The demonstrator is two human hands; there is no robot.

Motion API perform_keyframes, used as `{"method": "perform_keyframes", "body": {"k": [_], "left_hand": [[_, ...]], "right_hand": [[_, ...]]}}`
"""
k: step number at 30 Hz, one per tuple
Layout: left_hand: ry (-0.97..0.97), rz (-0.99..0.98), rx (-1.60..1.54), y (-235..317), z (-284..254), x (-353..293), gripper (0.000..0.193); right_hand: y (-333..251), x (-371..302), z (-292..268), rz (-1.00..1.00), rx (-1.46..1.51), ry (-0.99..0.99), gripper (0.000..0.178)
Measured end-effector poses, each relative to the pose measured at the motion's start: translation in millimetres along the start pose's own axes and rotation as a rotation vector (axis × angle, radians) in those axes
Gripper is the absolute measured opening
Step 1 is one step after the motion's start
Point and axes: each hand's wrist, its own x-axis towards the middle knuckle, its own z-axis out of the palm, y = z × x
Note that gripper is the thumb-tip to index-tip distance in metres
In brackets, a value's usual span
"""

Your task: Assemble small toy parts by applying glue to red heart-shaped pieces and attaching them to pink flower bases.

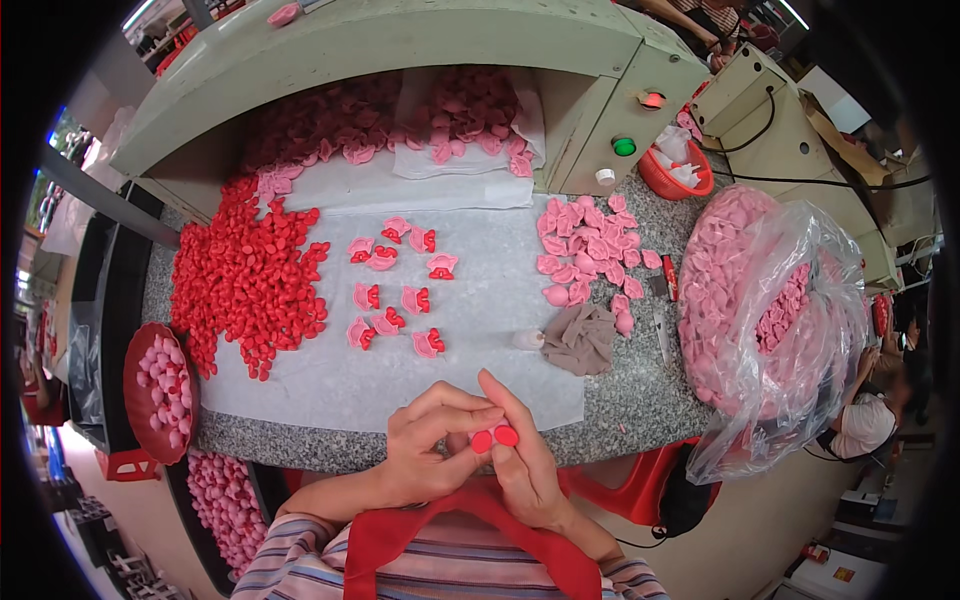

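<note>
At the table's near edge my left hand (428, 440) and my right hand (527, 478) come together, fingers closed round a small pink plastic piece with two red oval ends (495, 438). Most of that piece is hidden by the fingers. Just beyond my hands, on white paper (470, 375), lie several joined pink-and-red pieces (428, 343) in loose rows. A big heap of small red pieces (245, 280) spreads to the left. Loose pink shell-like pieces (590, 240) lie to the right, above a crumpled grey-brown cloth (580, 340) and a small white bottle (528, 341).
A pale green machine (400, 45) arches over the far side, with more pink pieces inside. At right bulges a clear plastic bag (810, 350) of pink parts, near a red basket (680, 180). A red bowl (150, 430) sits at left, above a dark crate of pink parts (225, 505).
</note>
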Motion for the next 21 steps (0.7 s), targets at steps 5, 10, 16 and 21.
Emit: {"method": "perform_keyframes", "body": {"k": [5,10,16,21], "left_hand": [[0.005,0.061,-0.014,-4.0,-0.9,1.1,0.031],[0.018,0.143,-0.004,-9.9,-1.6,4.7,0.028],[0.031,0.214,0.09,-13.3,-3.4,5.9,0.026],[-0.033,0.054,0.02,-14.0,-6.2,5.8,0.029]], "right_hand": [[7.2,-3.3,3.5,0.026,0.022,-0.016,0.052],[11.9,-2.6,3.1,0.022,-0.001,-0.018,0.053],[14.6,-0.8,0.5,0.018,0.003,-0.03,0.058],[8.2,6.3,-5.6,0.028,-0.115,-0.03,0.056]]}}
